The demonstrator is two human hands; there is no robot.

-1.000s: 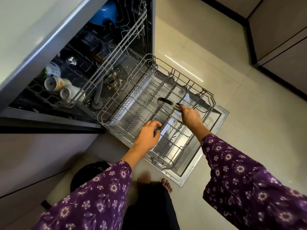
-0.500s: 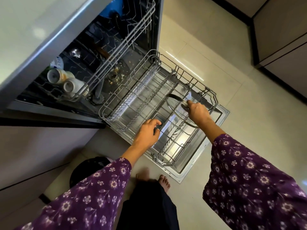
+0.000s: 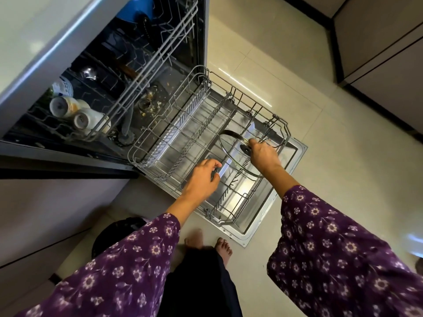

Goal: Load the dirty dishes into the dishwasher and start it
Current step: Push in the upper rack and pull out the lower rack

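glass lid (image 3: 231, 154) being gripped, R hand (image 3: 263, 156) | lower rack (image 3: 285, 130) being gripped, L hand (image 3: 201, 177) | best slotted upright btwn tines (image 3: 194, 110)

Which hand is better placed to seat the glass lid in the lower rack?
Right. The right hand grips the glass lid by its knob, over the lower rack. The left hand pinches a small dark object at the tines, not the lid.

One glass lid (image 3: 231, 156), two racks (image 3: 183, 124), two hands (image 3: 201, 179).
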